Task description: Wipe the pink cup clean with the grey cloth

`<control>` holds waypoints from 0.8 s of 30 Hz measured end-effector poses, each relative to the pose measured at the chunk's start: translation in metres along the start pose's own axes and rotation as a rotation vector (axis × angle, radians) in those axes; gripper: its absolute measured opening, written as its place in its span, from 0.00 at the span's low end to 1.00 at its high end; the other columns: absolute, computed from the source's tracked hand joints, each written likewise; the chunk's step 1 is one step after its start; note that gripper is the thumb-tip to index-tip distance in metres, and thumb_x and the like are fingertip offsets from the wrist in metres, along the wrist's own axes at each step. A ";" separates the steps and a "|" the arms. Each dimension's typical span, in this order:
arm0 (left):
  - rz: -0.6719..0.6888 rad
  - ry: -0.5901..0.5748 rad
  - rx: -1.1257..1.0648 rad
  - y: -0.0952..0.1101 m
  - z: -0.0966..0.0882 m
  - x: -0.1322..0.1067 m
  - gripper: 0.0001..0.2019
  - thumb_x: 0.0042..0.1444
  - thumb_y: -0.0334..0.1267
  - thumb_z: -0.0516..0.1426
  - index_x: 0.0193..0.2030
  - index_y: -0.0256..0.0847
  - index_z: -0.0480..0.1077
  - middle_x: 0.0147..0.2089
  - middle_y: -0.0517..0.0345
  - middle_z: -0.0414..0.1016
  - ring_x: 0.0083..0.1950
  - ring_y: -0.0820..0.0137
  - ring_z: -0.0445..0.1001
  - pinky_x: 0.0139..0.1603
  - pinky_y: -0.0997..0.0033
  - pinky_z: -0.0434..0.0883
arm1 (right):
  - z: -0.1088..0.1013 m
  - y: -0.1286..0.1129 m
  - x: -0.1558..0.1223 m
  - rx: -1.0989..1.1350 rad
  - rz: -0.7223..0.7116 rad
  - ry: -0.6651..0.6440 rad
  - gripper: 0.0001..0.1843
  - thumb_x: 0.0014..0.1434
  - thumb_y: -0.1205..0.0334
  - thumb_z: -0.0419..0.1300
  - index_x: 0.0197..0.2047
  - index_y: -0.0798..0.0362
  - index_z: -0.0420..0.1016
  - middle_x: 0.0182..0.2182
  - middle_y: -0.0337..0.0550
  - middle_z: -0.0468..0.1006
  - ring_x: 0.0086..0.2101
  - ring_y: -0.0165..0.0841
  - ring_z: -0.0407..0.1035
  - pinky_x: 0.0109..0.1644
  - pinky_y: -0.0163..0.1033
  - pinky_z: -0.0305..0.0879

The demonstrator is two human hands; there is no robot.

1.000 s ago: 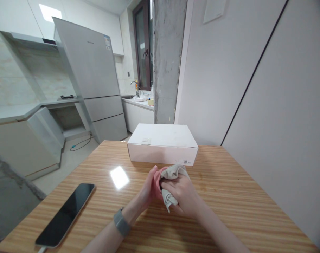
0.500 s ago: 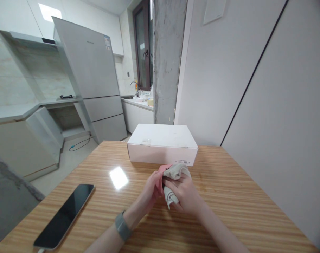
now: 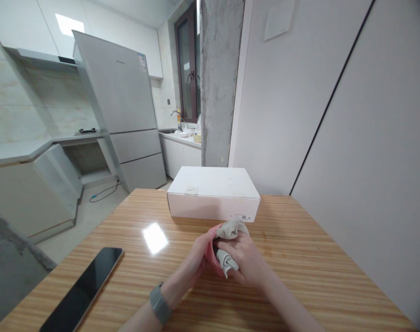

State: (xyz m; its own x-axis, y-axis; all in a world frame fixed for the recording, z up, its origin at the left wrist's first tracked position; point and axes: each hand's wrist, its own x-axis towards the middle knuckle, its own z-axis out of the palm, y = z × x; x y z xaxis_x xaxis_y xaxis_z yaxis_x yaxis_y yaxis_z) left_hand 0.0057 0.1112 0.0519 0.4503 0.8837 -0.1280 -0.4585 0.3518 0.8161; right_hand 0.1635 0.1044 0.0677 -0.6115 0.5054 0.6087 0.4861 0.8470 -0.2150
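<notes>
Over the table's front middle, my left hand grips a pink cup by its outer side. Only part of its curved wall and rim shows, so whether it is a deep cup or a bowl is hard to tell. A light grey cloth is bunched in my right hand, whose fingers press it at the cup's mouth. One end of the cloth hangs below the fingers. My fingertips and the cup's inside are mostly hidden. On my left wrist is a grey band.
A white box lies just beyond my hands on the wood-grain table. A black phone lies at the left edge. Behind stand a fridge, a sink counter and a grey pillar.
The pink cup has tilted a little, showing more of its curved rim. My right hand and the cloth have shifted slightly at its mouth. The view has tipped slightly upward.
</notes>
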 end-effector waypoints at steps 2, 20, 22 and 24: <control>0.076 -0.036 -0.030 -0.001 0.004 -0.001 0.25 0.59 0.47 0.56 0.62 0.42 0.67 0.58 0.50 0.74 0.54 0.56 0.74 0.43 0.66 0.73 | -0.004 0.000 0.001 -0.044 0.000 -0.005 0.25 0.60 0.48 0.44 0.44 0.56 0.74 0.39 0.56 0.81 0.41 0.49 0.72 0.49 0.55 0.60; 0.066 0.066 0.060 0.003 -0.006 0.002 0.19 0.57 0.50 0.59 0.44 0.35 0.77 0.42 0.50 0.80 0.45 0.62 0.75 0.46 0.68 0.68 | 0.008 -0.015 0.002 -0.046 -0.001 -0.083 0.17 0.56 0.57 0.50 0.42 0.53 0.74 0.42 0.53 0.79 0.44 0.48 0.70 0.54 0.54 0.59; 0.109 0.067 0.014 0.001 -0.004 0.002 0.19 0.56 0.48 0.59 0.47 0.36 0.77 0.47 0.49 0.80 0.49 0.59 0.74 0.49 0.66 0.68 | 0.006 -0.012 0.003 -0.046 0.054 -0.073 0.17 0.55 0.57 0.50 0.42 0.54 0.74 0.40 0.53 0.79 0.42 0.48 0.71 0.51 0.54 0.61; 0.147 0.037 -0.060 0.000 -0.001 0.002 0.20 0.57 0.47 0.58 0.52 0.37 0.74 0.52 0.48 0.77 0.55 0.57 0.72 0.52 0.64 0.68 | 0.005 -0.009 0.004 -0.048 0.117 -0.055 0.17 0.57 0.58 0.49 0.44 0.55 0.73 0.40 0.54 0.79 0.42 0.48 0.71 0.49 0.53 0.62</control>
State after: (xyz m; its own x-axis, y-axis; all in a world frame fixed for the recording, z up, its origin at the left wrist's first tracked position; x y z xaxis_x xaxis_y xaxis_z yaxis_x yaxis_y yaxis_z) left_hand 0.0057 0.1129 0.0505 0.3472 0.9373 -0.0309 -0.5629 0.2347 0.7925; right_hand 0.1535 0.0998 0.0686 -0.5818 0.6095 0.5386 0.5845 0.7737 -0.2443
